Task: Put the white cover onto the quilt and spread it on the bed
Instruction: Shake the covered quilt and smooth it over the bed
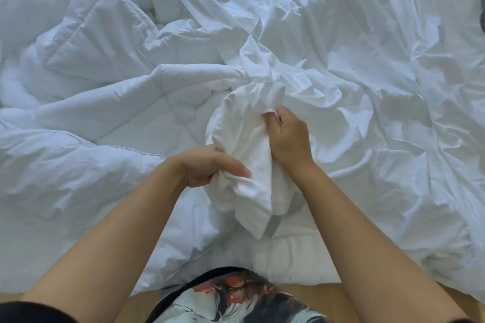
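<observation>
Head cam: both fists closed on a bunched bit of the white cover (252, 155), left hand (210, 168) low, right hand (287, 136) higher. Quilt (105, 92) lies crumpled on the bed, mostly uncovered. Prob stuffing a corner rn; next, find the opening & pull cover over.

The quilt (110, 102) is white with stitched squares; the cover (367, 81) is plain white. The garment (236, 299) shows red flowers on pale blue, edged black.

Crumpled white cover (341, 47) beside rumpled quilt (91, 86)
</observation>
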Available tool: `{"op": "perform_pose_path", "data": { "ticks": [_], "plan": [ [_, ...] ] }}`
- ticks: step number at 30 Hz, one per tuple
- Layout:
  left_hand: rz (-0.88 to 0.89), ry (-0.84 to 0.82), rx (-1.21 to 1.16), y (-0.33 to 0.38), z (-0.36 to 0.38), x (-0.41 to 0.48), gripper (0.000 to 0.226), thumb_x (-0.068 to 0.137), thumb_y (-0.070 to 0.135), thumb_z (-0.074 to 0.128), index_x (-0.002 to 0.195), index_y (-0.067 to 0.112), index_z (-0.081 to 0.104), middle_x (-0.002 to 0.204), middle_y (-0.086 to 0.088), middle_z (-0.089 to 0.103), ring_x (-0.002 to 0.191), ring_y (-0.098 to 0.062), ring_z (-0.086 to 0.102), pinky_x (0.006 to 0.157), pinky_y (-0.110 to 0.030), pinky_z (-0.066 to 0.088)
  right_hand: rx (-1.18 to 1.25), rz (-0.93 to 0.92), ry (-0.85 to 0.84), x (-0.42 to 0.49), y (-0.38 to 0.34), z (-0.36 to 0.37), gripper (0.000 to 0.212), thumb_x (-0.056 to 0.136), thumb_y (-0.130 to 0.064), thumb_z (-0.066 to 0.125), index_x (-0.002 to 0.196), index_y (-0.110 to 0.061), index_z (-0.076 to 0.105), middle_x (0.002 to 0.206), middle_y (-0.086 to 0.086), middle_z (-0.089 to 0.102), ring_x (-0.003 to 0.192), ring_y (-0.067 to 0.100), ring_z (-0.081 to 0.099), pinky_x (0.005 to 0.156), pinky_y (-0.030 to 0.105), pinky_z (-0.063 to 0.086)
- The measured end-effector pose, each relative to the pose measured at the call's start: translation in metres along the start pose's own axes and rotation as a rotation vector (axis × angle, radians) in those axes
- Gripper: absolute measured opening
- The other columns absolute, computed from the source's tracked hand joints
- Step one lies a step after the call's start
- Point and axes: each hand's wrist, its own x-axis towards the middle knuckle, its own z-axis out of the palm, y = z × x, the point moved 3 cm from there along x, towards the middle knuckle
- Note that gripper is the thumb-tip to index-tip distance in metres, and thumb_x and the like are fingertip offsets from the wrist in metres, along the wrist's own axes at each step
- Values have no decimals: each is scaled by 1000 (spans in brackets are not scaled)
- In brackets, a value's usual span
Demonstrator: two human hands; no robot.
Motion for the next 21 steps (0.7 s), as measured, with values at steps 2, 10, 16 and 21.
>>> {"op": "perform_pose_path", "data": {
  "ticks": [2,10,16,21],
  "plan": [
    [41,-15,-43,0,3,2,37,62,5,65,99,12,66,89,-2,73,84,-16,70,72,-29,58,-50,-26,-6,8,-2,4,43,97,-22,47,60,-24,26,54,-6,35,55,18,37,56,32,26],
    [133,-128,-316,-17,-6,1,59,37,38,94,88,14,78,89,-4,73,81,-16,70,69,-27,56,-81,35,-42,-3,28,13,42,97,-29,49,60,-26,30,51,-9,37,50,9,39,53,26,26],
    [171,555,180,-13,-19,2,30,66,17,69,94,11,64,88,-5,67,91,-29,65,73,-35,52,-150,122,215,-26,-8,0,28,92,-36,54,88,-9,48,86,0,47,82,22,49,73,35,40],
    [305,570,846,-34,0,-3,27,91,13,53,118,12,56,119,-7,61,107,-23,57,74,-13,42,297,614,-294,-83,-37,52,48,80,-59,59,113,-24,57,107,-15,58,100,4,54,88,24,41]
  ]
}}
